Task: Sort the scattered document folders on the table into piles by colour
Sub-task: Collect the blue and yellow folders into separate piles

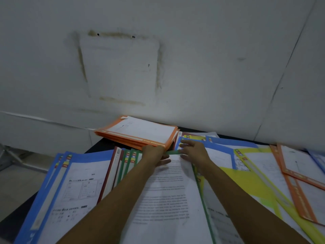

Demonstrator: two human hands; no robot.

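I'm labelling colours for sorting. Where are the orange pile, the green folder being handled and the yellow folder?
orange pile (126,140): head view, stacked front edges.
green folder (173,152): head view, far green edge.
yellow folder (246,182): head view, bare yellow cover.

A single view comes from a wide-angle camera worn on the person's head, facing forward and tilted somewhat down. It looks along both forearms, which enter at the bottom edge and run up to the left hand (154,153) and right hand (193,152) near the centre of the frame. The table (99,147), close beneath the camera, fills only the lower third. The wall (193,67) behind it takes the upper two thirds. Straight seams bow toward the right edge.
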